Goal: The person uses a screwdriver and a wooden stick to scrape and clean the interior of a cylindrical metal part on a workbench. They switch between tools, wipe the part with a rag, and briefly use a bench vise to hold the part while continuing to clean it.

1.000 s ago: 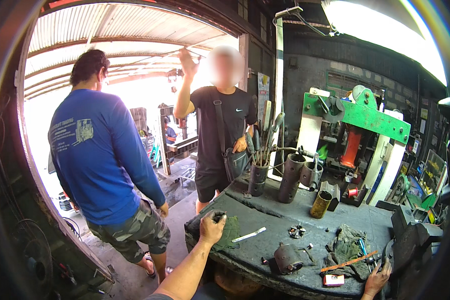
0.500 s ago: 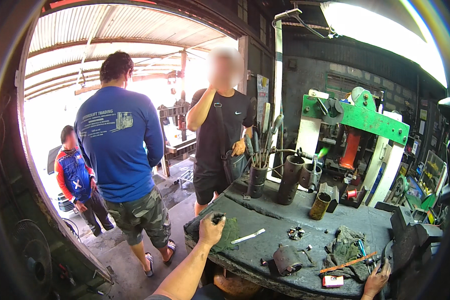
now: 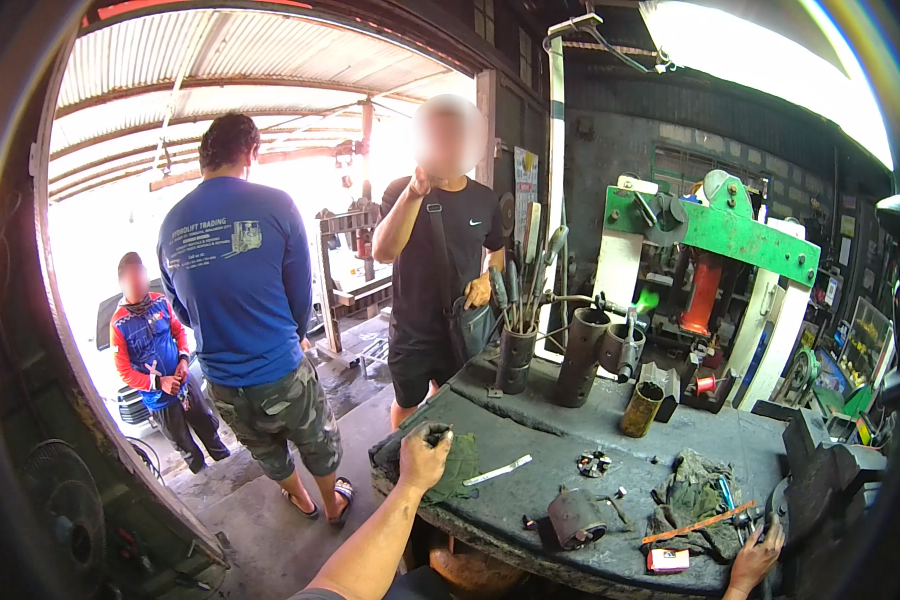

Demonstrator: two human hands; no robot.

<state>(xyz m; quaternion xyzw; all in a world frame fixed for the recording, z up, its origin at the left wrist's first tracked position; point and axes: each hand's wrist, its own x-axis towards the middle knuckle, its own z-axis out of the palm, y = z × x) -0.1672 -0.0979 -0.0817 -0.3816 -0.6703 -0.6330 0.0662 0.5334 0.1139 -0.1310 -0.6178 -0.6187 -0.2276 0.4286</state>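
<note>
My left hand (image 3: 425, 457) rests at the near left corner of the workbench, beside a dark green cloth (image 3: 459, 468). Its fingers are curled in, and their tips are blackened; whatever they may hold is hidden. At the lower right, my right hand (image 3: 756, 560) lies with fingers spread at the bench vise (image 3: 830, 480), holding nothing visible. Close to its fingertips are a dirty rag (image 3: 695, 490), an orange-brown flat strip (image 3: 700, 525) and a small red and white box (image 3: 668, 561). A dark metal cylinder part (image 3: 576, 518) lies on its side between my hands.
The workbench (image 3: 570, 455) carries a white strip (image 3: 497, 470), a small round metal part (image 3: 594, 464), a rusty can (image 3: 642, 408), upright tubes (image 3: 581, 358) and a tool holder (image 3: 515, 362). Behind stands a green press frame (image 3: 710, 235). Several people stand left and beyond the bench.
Both my hands stay in place. The person in blue has shifted slightly, the one in red and blue has brought both hands together, and the one in black has moved the raised hand.
</note>
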